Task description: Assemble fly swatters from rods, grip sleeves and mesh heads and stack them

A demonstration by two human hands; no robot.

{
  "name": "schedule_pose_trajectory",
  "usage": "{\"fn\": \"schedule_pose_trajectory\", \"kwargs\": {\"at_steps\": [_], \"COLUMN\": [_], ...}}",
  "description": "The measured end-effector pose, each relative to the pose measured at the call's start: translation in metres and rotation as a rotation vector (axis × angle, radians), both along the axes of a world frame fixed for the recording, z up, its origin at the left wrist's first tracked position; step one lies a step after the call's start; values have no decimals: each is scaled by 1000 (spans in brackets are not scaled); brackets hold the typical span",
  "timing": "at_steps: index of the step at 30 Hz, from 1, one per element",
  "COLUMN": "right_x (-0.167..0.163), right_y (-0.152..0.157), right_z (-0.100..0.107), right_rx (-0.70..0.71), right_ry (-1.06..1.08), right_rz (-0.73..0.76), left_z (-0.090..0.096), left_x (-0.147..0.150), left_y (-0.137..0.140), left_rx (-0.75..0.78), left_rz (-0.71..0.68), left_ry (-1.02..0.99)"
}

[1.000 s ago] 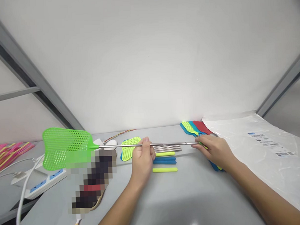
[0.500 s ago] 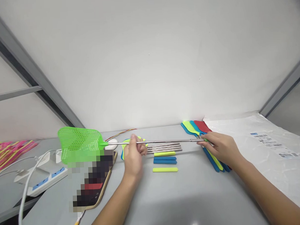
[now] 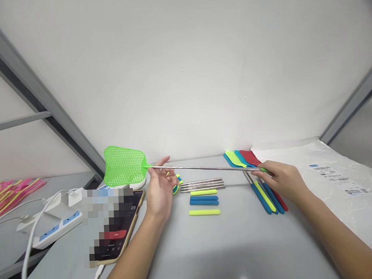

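Note:
A bright green fly swatter with a thin metal rod is held almost level above the table. Its green grip end is wrapped in my right hand, on the right. My left hand is open by the neck of the swatter, palm up and fingers apart; the rod crosses over it. Several metal rods lie just right of my left hand. In front of them are blue handle sleeves and yellow-green handle sleeves. Partly hidden behind my left fingers are yellow and blue swatter heads.
Under my right hand lies a fan of swatters in blue, yellow and red. White plastic packaging covers the right side. At left are a phone, a power strip with cables, and pink-yellow strands.
The swatter has shifted right, its head now higher and closer to my left hand. My left fingers have loosened from the rod and spread. My right hand keeps its hold.

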State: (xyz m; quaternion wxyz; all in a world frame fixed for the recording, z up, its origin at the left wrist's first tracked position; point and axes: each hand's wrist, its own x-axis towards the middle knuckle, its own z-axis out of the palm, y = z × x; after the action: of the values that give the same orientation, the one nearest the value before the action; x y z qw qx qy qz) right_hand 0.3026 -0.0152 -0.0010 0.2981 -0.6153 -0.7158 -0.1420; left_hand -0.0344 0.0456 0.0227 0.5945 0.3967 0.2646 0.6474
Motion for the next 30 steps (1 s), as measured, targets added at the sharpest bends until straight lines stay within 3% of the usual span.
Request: {"fn": "schedule_pose_trajectory", "kwargs": {"at_steps": [4,11,17,19,22,24,30], "right_x": [5,6,-3,-11,-24,-30,-35], "right_y": [-1,-2,-2,-2,-3,-4,-2], "right_z": [-1,0,-2,-4,-6,-6,-10], "right_rx": [23,33,98,114,107,106,57], "right_ry": [-26,-63,-125,-170,-238,-264,-223], "right_rz": [-21,-25,-19,-8,2,-2,-4], "left_z": [4,8,7,3,-6,-13,-18], "left_x": [1,-25,-19,-5,17,27,27], "left_y": [-3,19,18,8,-9,-17,-14], "left_rx": [5,-190,-100,-92,-63,-38,-99], "left_rz": [-36,234,475,476,331,305,267], "left_ry": [-55,-236,-93,4,119,138,152]}}
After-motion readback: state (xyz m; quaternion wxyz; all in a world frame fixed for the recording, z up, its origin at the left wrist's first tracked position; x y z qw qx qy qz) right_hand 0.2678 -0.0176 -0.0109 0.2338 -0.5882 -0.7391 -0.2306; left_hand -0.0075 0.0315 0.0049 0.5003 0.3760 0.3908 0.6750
